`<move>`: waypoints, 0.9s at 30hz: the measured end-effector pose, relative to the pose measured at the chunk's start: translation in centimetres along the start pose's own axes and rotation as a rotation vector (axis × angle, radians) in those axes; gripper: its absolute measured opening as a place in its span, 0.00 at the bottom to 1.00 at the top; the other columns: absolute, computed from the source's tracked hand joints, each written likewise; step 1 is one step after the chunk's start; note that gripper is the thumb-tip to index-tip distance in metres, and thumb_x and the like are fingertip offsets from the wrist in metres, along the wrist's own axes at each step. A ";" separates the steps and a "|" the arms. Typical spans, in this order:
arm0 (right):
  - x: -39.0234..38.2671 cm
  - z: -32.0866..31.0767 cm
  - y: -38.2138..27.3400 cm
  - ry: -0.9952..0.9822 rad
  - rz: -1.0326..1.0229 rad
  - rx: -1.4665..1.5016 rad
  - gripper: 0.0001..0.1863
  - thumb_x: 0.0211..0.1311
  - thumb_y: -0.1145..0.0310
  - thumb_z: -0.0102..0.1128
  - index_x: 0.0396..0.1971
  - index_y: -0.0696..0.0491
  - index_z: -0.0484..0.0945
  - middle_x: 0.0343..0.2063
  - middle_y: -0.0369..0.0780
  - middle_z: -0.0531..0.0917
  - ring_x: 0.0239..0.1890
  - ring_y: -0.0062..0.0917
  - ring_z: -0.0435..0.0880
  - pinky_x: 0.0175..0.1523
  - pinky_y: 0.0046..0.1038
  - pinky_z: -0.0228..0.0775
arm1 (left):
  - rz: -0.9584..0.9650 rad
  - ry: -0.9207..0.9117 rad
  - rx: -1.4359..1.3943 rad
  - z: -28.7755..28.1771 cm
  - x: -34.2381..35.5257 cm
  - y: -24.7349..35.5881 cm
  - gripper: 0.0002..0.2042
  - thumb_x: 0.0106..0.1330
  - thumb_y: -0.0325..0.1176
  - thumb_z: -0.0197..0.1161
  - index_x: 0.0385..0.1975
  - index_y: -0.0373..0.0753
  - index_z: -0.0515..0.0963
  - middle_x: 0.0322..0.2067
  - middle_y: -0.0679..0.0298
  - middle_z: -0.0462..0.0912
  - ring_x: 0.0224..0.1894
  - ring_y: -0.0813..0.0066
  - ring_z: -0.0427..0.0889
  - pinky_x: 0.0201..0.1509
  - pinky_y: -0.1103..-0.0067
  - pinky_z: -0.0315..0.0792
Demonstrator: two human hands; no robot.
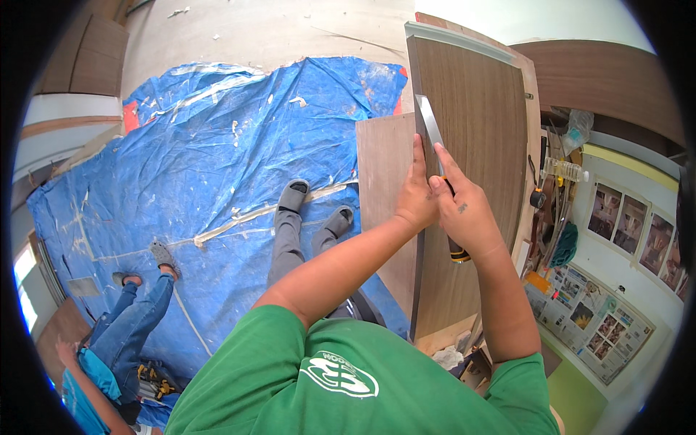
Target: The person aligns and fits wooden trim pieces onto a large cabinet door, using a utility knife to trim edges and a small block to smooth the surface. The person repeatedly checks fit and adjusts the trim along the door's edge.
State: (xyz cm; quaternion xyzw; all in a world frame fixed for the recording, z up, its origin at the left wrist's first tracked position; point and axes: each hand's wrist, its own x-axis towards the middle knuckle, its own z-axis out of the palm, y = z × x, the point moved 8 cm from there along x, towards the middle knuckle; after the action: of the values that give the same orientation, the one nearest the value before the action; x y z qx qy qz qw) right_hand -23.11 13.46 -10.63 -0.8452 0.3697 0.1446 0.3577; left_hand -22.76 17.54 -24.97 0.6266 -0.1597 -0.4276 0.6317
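Note:
A brown wood-grain panel [475,109] stands in front of me on the right, its long dark left edge running away from me. My right hand [464,206] is closed round a knife [429,122] with a long silver blade and a black and orange handle. The blade points away from me and lies along the panel's left edge, its index finger stretched beside it. Close by, my left hand [418,199] rests at that same edge with fingers stretched forward, partly overlapped by the right hand. A pale wooden board [384,174] sits just left of the panel.
Wrinkled blue tarp [217,167] with tape strips and debris covers the floor. At the lower left a person in jeans [141,312] sits near some tools [154,380]. Along the right are a plastic bottle [565,170], a tape measure [537,197] and a wall with pinned pictures [616,217].

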 end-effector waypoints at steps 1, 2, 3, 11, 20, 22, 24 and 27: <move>-0.3 -0.2 -0.4 0.026 -0.029 -0.024 0.31 0.77 0.65 0.54 0.77 0.47 0.66 0.41 0.57 0.86 0.45 0.53 0.87 0.55 0.41 0.77 | -0.012 -0.009 -0.017 0.1 0.1 -0.2 0.58 0.68 0.34 0.65 0.81 0.49 0.18 0.76 0.36 0.59 0.72 0.36 0.70 0.70 0.58 0.71; -0.6 -0.4 -0.7 0.052 -0.058 -0.048 0.28 0.78 0.65 0.54 0.76 0.47 0.68 0.40 0.57 0.86 0.44 0.52 0.87 0.55 0.41 0.77 | 0.029 0.019 0.005 0.0 0.0 -0.1 0.57 0.69 0.33 0.65 0.81 0.49 0.18 0.76 0.35 0.59 0.72 0.36 0.71 0.70 0.58 0.72; -1.0 -0.3 -0.7 0.044 -0.062 -0.057 0.29 0.78 0.65 0.54 0.76 0.47 0.68 0.40 0.57 0.86 0.44 0.52 0.87 0.54 0.41 0.77 | 0.069 0.048 0.027 -0.1 -0.1 0.1 0.57 0.69 0.33 0.64 0.81 0.50 0.19 0.76 0.35 0.59 0.71 0.35 0.71 0.70 0.57 0.72; -0.2 -0.6 -1.2 0.079 -0.083 -0.190 0.28 0.78 0.65 0.53 0.76 0.46 0.68 0.35 0.57 0.84 0.38 0.53 0.84 0.49 0.45 0.75 | 0.001 -0.009 -0.015 0.2 0.1 -0.2 0.54 0.73 0.37 0.61 0.81 0.51 0.19 0.76 0.34 0.58 0.68 0.30 0.73 0.68 0.55 0.73; -0.8 -0.7 -1.5 -0.046 0.097 -0.202 0.27 0.80 0.67 0.51 0.76 0.49 0.67 0.48 0.56 0.86 0.51 0.41 0.89 0.61 0.30 0.74 | 0.004 0.001 0.002 0.1 -0.1 -0.1 0.54 0.73 0.38 0.61 0.81 0.51 0.20 0.75 0.34 0.59 0.70 0.31 0.71 0.70 0.55 0.72; -0.6 -0.8 -1.6 -0.020 0.071 -0.190 0.27 0.80 0.67 0.51 0.76 0.49 0.67 0.46 0.55 0.86 0.48 0.41 0.88 0.60 0.30 0.74 | 0.000 -0.002 0.001 0.1 -0.1 -0.2 0.54 0.73 0.38 0.62 0.81 0.51 0.20 0.74 0.34 0.60 0.70 0.31 0.71 0.70 0.55 0.72; -1.0 -0.7 -1.4 0.004 0.036 -0.201 0.27 0.80 0.68 0.51 0.76 0.49 0.67 0.44 0.54 0.86 0.45 0.41 0.87 0.59 0.30 0.75 | -0.017 -0.010 -0.005 0.2 -0.1 -0.2 0.54 0.73 0.38 0.62 0.81 0.51 0.20 0.74 0.34 0.61 0.69 0.30 0.71 0.69 0.54 0.72; -1.7 -0.4 -0.7 0.031 -0.023 -0.239 0.27 0.79 0.68 0.52 0.75 0.50 0.68 0.42 0.53 0.85 0.42 0.42 0.86 0.57 0.30 0.75 | -0.043 -0.026 -0.025 0.3 0.1 -0.1 0.54 0.73 0.38 0.62 0.81 0.50 0.19 0.72 0.33 0.63 0.68 0.30 0.72 0.69 0.54 0.72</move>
State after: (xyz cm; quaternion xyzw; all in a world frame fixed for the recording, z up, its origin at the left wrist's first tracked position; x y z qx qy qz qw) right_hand -23.76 14.42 -9.15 -0.8881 0.3457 0.1705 0.2505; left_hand -22.95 17.32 -25.07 0.6164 -0.1493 -0.4511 0.6279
